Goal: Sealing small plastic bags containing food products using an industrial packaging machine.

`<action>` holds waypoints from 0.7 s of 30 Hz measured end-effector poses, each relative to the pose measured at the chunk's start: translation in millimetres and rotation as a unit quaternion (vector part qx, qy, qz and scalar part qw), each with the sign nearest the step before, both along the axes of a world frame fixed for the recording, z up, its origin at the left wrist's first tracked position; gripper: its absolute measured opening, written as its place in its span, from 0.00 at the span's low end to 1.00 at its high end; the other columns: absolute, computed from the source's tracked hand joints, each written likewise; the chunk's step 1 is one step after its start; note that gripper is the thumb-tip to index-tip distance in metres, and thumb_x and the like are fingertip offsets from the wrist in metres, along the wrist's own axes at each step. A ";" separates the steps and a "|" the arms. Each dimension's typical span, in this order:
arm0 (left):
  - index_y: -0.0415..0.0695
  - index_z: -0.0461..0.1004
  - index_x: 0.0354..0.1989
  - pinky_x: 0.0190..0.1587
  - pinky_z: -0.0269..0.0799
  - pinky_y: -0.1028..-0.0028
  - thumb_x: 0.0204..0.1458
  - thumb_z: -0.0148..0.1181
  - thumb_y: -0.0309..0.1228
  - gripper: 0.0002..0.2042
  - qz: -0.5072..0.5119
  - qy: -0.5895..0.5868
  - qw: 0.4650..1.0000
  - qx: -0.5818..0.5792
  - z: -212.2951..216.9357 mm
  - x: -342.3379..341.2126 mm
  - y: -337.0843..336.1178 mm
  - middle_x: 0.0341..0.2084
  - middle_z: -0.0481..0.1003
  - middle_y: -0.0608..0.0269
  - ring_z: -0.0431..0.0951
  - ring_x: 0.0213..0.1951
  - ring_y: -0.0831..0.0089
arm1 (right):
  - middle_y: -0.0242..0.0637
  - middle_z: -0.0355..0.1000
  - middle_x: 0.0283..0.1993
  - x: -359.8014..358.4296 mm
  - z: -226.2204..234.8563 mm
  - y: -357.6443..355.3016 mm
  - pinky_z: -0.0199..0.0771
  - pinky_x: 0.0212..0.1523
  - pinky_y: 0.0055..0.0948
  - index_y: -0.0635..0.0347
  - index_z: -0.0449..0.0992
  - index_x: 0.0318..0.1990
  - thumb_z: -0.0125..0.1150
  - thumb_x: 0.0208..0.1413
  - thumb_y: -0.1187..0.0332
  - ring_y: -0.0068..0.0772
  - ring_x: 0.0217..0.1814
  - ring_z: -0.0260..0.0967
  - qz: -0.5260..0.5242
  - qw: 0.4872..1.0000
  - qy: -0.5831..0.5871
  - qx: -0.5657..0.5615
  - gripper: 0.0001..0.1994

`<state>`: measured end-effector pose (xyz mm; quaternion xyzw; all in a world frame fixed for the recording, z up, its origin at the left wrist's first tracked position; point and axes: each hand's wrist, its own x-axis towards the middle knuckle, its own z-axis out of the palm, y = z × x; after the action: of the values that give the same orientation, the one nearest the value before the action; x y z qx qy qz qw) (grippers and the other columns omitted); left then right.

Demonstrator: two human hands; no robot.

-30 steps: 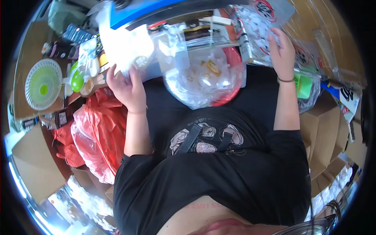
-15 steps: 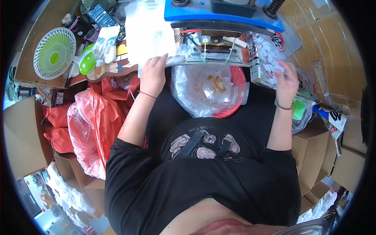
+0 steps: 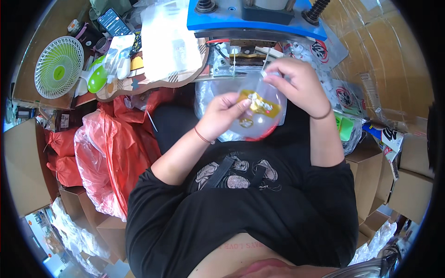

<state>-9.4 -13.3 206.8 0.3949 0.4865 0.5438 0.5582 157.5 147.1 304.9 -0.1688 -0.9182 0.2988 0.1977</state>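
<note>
My left hand (image 3: pixel 225 112) is closed, thumb and fingers pinching a thin see-through plastic sheet (image 3: pixel 271 92) over the lap. On or under that sheet shows a gold patch (image 3: pixel 269 107) with small white shapes; which layer it belongs to is hard to tell. Bent over the sheet's upper edge, my right hand (image 3: pixel 296 83) pinches a small white piece whose kind I cannot make out. Beneath both hands, a clear plastic bag (image 3: pixel 202 95) with a red part (image 3: pixel 259 137) sits between my legs.
Ahead stands a blue-topped press (image 3: pixel 259 21) with springs. White sheets (image 3: pixel 169 51) lie left of it, near a green and white fan (image 3: pixel 59 72) and a phone (image 3: pixel 112 22). Small white pieces (image 3: pixel 324 83) are heaped on the right. Red bags (image 3: pixel 104 148) and cardboard boxes (image 3: pixel 366 180) flank me.
My left hand has left the white sheets and come over the lap with a clear sheet. My right hand has moved left from the white pieces to meet it.
</note>
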 end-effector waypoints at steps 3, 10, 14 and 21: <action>0.38 0.79 0.45 0.39 0.72 0.81 0.65 0.56 0.34 0.11 -0.051 -0.084 0.995 -0.017 -2.9 16.3 1.6 0.34 0.81 0.67 0.76 0.34 0.84 | 0.40 0.75 0.33 12.1 -0.9 15.1 0.71 0.38 0.31 0.64 0.78 0.38 0.63 0.58 0.67 0.37 0.34 0.73 0.062 0.997 -0.033 -0.015 0.09; 0.40 0.78 0.48 0.42 0.74 0.79 0.65 0.56 0.35 0.12 -0.107 -0.089 0.989 -0.058 -18.4 29.3 8.8 0.38 0.82 0.65 0.79 0.38 0.81 | 0.40 0.74 0.32 28.8 -7.0 32.7 0.70 0.38 0.32 0.64 0.77 0.39 0.60 0.60 0.66 0.38 0.34 0.71 0.130 0.982 -0.129 -0.040 0.09; 0.39 0.78 0.47 0.43 0.75 0.79 0.62 0.59 0.31 0.11 -0.125 -0.173 0.969 -0.125 -16.4 27.3 8.6 0.39 0.81 0.65 0.80 0.39 0.80 | 0.36 0.74 0.35 36.2 -12.8 38.7 0.71 0.39 0.32 0.61 0.77 0.40 0.62 0.59 0.66 0.33 0.35 0.71 0.094 0.987 -0.093 -0.096 0.09; 0.37 0.78 0.48 0.46 0.76 0.77 0.55 0.62 0.23 0.12 -0.025 -0.199 0.975 -0.091 -24.6 -6.1 37.9 0.40 0.81 0.60 0.80 0.39 0.77 | 0.32 0.72 0.41 69.5 -29.4 29.7 0.71 0.41 0.28 0.60 0.78 0.43 0.66 0.58 0.64 0.23 0.40 0.70 -0.010 0.901 0.201 -0.383 0.11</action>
<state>-15.5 24.6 182.2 0.2383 0.4029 0.5507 0.6911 227.0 176.9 275.5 -0.1769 -0.6717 0.6533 0.3013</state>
